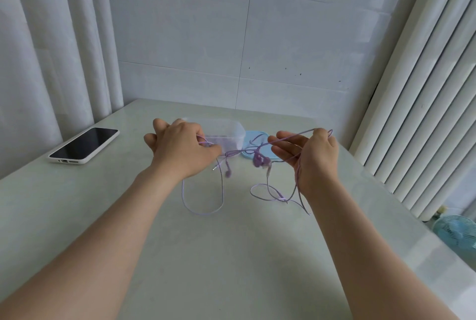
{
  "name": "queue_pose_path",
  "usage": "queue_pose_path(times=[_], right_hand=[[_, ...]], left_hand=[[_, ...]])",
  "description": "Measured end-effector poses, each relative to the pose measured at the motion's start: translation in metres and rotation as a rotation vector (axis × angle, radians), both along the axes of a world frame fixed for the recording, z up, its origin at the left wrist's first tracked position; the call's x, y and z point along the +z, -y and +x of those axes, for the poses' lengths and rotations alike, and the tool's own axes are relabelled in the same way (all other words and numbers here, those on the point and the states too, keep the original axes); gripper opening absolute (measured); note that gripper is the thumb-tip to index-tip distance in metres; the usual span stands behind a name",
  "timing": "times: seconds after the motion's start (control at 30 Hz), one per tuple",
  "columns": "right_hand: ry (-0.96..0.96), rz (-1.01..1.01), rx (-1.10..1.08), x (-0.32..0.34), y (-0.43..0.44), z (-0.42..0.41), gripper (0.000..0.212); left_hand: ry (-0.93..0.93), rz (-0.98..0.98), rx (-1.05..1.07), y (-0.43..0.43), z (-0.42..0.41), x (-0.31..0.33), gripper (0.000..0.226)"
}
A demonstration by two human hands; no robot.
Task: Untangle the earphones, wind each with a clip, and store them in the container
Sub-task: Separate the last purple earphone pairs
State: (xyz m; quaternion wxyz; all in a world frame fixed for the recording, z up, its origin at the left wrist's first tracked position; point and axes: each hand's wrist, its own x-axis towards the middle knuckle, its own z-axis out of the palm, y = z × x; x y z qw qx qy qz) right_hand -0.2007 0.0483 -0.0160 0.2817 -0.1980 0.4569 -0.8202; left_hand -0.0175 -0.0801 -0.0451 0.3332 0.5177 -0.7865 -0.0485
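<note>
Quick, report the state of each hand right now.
Left hand: pinches a cord of the tangled purple earphones.
Right hand: holds another loop of the same earphones, cord draped over its curled fingers.

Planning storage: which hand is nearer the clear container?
Left. The left hand overlaps the clear container on its left side; the right hand is off to its right, past the blue lid.

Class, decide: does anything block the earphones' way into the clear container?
Nothing visible does: the container stands open just behind the earphones, its blue lid lying beside it.
</note>
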Motion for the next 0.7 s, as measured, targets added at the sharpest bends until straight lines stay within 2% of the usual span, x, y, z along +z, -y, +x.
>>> queue_pose_path(times=[0.13, 0.23, 0.3, 0.37, 0.43, 0.5, 0.6, 0.7], right_hand=[[0.044, -0.080, 0.018, 0.004, -0.001, 0.003, 0.019], [0.051, -0.070, 0.081, 0.006, -0.003, 0.008, 0.017], [0.049, -0.059, 0.118, 0.007, -0.003, 0.011, 0.015], [0.047, -0.057, 0.138, 0.008, -0.003, 0.013, 0.016], [0.049, -0.060, 0.149, 0.009, -0.003, 0.014, 0.020], [0.055, -0.058, 0.151, 0.009, -0.002, 0.014, 0.024], [0.072, -0.058, 0.147, 0.010, -0.002, 0.015, 0.025], [0.059, -0.023, 0.127, 0.010, -0.004, 0.014, 0.018]], left_hand=[[0.078, -0.112, 0.025, -0.002, 0.001, -0.001, 0.025], [0.205, -0.125, 0.000, -0.005, -0.001, -0.003, 0.035], [0.243, -0.180, -0.076, -0.006, -0.002, -0.004, 0.040], [0.155, -0.181, -0.261, -0.011, -0.005, -0.002, 0.047], [-0.010, -0.008, -0.536, -0.022, -0.010, 0.004, 0.043], [-0.104, 0.192, -0.705, -0.031, -0.014, 0.007, 0.030], [-0.156, 0.275, -0.736, -0.032, -0.017, 0.007, 0.027], [-0.364, 0.461, -0.728, -0.030, -0.017, 0.010, 0.025]])
